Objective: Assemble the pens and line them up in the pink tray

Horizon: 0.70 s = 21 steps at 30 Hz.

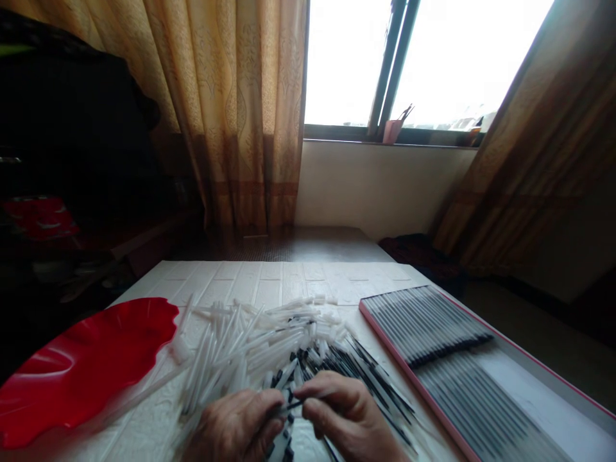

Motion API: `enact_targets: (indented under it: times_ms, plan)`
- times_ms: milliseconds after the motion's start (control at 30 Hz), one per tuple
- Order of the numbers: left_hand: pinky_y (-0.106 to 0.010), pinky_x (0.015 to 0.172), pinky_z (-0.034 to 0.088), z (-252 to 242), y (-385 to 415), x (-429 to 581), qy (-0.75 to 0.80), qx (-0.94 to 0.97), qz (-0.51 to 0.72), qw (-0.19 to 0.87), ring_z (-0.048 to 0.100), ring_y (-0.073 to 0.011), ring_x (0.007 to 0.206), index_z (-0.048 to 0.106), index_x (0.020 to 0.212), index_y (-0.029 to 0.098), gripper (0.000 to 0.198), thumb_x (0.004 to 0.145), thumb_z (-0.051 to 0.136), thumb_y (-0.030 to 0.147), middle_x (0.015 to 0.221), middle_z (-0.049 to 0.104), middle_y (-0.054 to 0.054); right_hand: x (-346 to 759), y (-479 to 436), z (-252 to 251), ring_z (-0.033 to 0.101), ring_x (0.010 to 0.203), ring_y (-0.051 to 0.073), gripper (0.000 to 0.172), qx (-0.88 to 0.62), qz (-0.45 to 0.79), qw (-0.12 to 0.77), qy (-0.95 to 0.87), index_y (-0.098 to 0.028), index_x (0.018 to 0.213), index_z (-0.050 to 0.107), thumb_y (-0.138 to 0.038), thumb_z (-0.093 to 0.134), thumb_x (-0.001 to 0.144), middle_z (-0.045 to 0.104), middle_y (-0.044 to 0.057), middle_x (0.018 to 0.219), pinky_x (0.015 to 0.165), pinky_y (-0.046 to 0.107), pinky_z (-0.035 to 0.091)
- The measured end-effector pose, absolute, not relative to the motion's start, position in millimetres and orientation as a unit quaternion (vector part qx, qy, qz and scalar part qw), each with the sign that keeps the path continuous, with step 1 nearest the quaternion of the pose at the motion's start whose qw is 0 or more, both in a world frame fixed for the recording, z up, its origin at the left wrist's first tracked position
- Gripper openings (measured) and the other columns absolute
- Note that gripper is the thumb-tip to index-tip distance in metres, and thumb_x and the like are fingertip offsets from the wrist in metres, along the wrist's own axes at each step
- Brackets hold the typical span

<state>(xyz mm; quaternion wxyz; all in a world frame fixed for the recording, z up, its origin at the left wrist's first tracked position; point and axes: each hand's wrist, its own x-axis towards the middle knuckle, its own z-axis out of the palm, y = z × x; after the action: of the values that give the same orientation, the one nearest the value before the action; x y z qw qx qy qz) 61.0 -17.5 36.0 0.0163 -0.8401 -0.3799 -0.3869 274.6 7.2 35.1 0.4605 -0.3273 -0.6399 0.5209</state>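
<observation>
Low in the middle of the view, my left hand [235, 420] and my right hand [344, 407] face each other with thumbs and fingers pinched. A slim black pen piece [294, 404] runs between their fingertips; its ends are hidden in the grips. Just beyond my hands lies a loose heap of translucent white plastic tubes [216, 359]. Thin dark rods, like pen refills [380, 378], are spread beside my right hand. Small black pieces [298, 356] lie among the tubes, some of them under my hands.
On the right is a shallow pink-edged box [409, 377] with rows of clear, black-ended pens [409, 324]. A red scalloped tray [91, 359] is at the left. The table [269, 276] has a white brick pattern. Behind are curtains and a window with a pink cup [392, 131].
</observation>
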Motion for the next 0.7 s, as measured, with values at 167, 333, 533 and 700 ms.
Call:
enact_targets:
  times_ms: [167, 333, 533, 700]
  plan:
    - [-0.014, 0.062, 0.058, 37.3, -16.9, 58.5, -0.4, -0.772, -0.461, -0.178, 0.072, -0.0109, 0.063, 0.058, 0.111, 0.027, 0.022, 0.106, 0.04, 0.039, 0.079, 0.073, 0.003, 269.1, 9.4, 25.3, 0.065, 0.065, 0.014, 0.031, -0.331, 0.324, 0.432, -0.774, -0.018, 0.116, 0.07, -0.02, 0.057, 0.088, 0.073, 0.006, 0.083, 0.059, 0.021, 0.05]
    - [-0.014, 0.064, 0.059, 30.5, -15.3, 51.9, -0.416, -0.757, -0.468, -0.188, 0.073, -0.0108, 0.065, 0.058, 0.117, 0.03, 0.018, 0.104, 0.048, 0.038, 0.081, 0.075, 0.005, 271.9, 14.0, 13.0, 0.069, 0.074, 0.018, 0.022, -0.436, 0.11, 0.319, -0.835, -0.026, 0.094, 0.076, -0.014, 0.062, 0.083, 0.072, 0.003, 0.085, 0.066, 0.023, 0.049]
    - [-0.014, 0.078, 0.059, 28.1, -14.0, 50.9, -0.408, -0.798, -0.429, -0.113, 0.077, -0.0129, 0.085, 0.062, 0.119, 0.029, 0.02, 0.102, 0.053, 0.034, 0.102, 0.079, 0.001, 258.2, 16.4, -2.0, 0.068, 0.073, 0.016, 0.025, -0.48, 0.029, 0.228, -0.847, -0.031, 0.087, 0.074, -0.011, 0.073, 0.072, 0.07, -0.002, 0.082, 0.063, 0.02, 0.045]
    - [-0.016, 0.081, 0.059, 33.7, -11.5, 53.1, -0.399, -0.809, -0.415, -0.116, 0.077, -0.0148, 0.089, 0.066, 0.117, 0.027, 0.022, 0.101, 0.053, 0.028, 0.102, 0.079, -0.001, 252.9, 18.8, -7.0, 0.067, 0.073, 0.017, 0.018, -0.504, 0.031, 0.227, -0.833, -0.027, 0.08, 0.07, -0.012, 0.07, 0.07, 0.07, -0.002, 0.082, 0.063, 0.02, 0.044]
